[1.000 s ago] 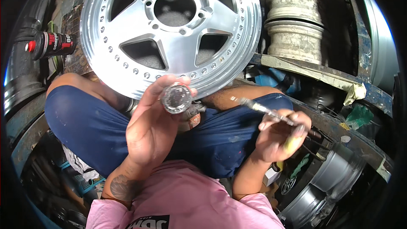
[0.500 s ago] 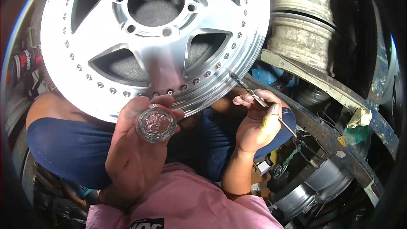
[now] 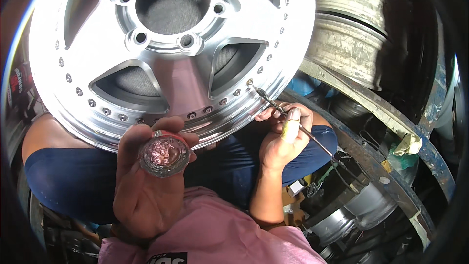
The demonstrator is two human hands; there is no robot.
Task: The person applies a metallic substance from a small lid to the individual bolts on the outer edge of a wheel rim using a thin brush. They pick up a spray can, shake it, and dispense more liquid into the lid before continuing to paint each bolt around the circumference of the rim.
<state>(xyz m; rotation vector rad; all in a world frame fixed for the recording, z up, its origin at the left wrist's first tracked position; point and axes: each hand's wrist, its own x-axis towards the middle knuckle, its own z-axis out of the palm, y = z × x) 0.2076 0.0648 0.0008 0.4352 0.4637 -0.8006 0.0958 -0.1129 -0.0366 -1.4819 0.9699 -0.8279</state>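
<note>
My left hand (image 3: 149, 198) is closed around a small round jar (image 3: 164, 156); its shiny, pinkish-silver contents face up. A thin paintbrush (image 3: 267, 99) is pinched in the fingers of my right hand (image 3: 279, 147), whose thumb carries a yellow wrap (image 3: 290, 131). The dark tip of the brush is at a gold-toned bolt (image 3: 249, 82) on the silver alloy wheel (image 3: 185, 80); whether it touches cannot be made out. Along the wheel's lip runs a ring of small bolts, most of them dark or silver. The wheel leans over my bent legs.
Two dirty wheel rims (image 3: 344, 46) are stacked on a metal rack (image 3: 337, 78) at the right. Below the rack lie more silver rims (image 3: 373, 205), beside cables and small boxes. A red and black container (image 3: 22, 83) stands at the far left.
My right hand has moved left and slightly up, bringing the brush tip to the gold-toned bolt. My left hand has shifted left and down with the jar. The wheel appears larger and further left.
</note>
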